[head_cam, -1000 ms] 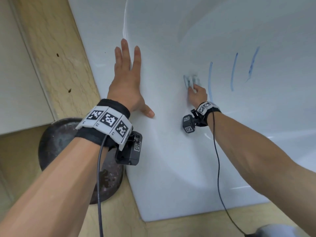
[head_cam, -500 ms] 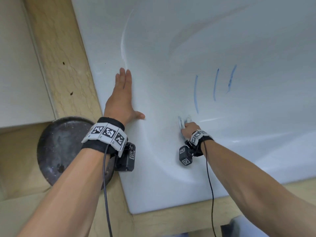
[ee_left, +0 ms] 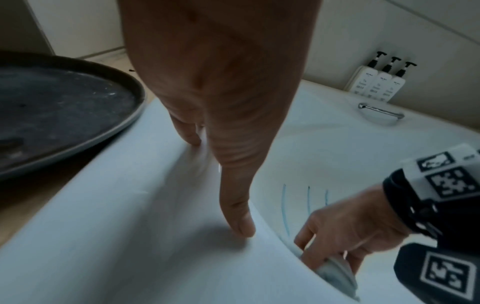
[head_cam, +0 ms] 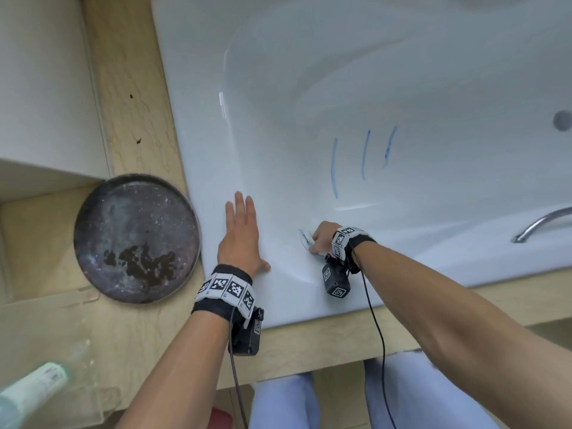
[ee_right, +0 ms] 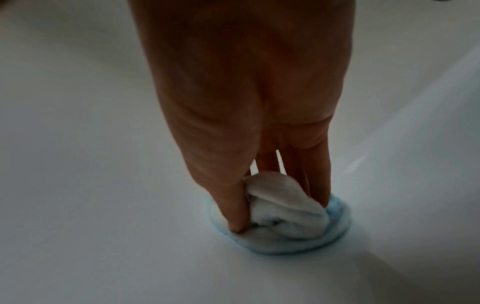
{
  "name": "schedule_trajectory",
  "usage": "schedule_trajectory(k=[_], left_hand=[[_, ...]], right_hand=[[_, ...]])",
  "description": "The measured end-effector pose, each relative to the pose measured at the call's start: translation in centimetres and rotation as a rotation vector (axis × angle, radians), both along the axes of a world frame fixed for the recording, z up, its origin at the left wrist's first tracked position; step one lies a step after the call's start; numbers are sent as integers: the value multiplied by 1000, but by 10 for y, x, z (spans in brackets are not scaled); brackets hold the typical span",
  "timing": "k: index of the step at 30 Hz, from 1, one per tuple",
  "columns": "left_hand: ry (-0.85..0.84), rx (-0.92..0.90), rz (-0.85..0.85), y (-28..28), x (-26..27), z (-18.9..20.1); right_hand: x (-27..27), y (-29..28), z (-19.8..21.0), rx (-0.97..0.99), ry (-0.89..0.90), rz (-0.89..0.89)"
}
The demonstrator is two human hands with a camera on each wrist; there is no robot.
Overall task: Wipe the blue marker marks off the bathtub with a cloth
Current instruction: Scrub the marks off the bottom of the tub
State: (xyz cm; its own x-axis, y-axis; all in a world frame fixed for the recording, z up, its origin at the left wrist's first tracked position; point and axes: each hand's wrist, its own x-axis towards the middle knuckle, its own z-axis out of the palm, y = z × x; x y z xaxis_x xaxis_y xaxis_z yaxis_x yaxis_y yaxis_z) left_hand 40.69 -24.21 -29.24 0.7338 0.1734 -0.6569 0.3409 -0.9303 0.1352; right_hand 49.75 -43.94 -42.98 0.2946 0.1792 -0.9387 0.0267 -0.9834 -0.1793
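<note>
the blue marker marks [head_cam: 335,167] run as three near-parallel strokes on the inner wall of the white bathtub [head_cam: 433,72], all three unwiped. the cloth [ee_right: 283,214], a small white wad tinted blue round its edge, sits lower on that wall, below and left of the nearest stroke and apart from it. my right grip [head_cam: 322,239] is clamped on the cloth, thumb on one side and fingers on the other, pressing it against the enamel. my left grip [head_cam: 240,239] lies flat with fingers straight and together on the tub's broad rim, thumb out toward the basin, holding nothing. just left of that rim a round dark metal tray [head_cam: 136,238] with blackish patches rests on the beige stone surround [head_cam: 133,97]. a chrome grab handle [head_cam: 540,222] is at the right edge of the head view, and the drain [head_cam: 561,120] above it. from the left wrist i see three white pump bottles [ee_left: 376,82] standing side by side by the wall at the tub's far end.
</note>
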Motion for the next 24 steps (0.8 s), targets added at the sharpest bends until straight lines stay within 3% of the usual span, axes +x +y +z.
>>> schedule_trajectory(k=[3, 8, 13, 17, 24], left_hand=[[43, 22, 2, -20, -15, 5], [70, 6, -119, -57, -22, 2], [128, -73, -148, -103, -9, -16], [231, -128, -77, -151, 3, -19], [354, -232, 57, -221, 28, -4]], right_hand=[[2, -6, 31, 25, 66, 119], [22, -49, 64, 157, 183, 24], [74, -109, 62, 187, 273, -318], [112, -156, 47, 237, 187, -516], [157, -208, 46, 348, 96, -695]])
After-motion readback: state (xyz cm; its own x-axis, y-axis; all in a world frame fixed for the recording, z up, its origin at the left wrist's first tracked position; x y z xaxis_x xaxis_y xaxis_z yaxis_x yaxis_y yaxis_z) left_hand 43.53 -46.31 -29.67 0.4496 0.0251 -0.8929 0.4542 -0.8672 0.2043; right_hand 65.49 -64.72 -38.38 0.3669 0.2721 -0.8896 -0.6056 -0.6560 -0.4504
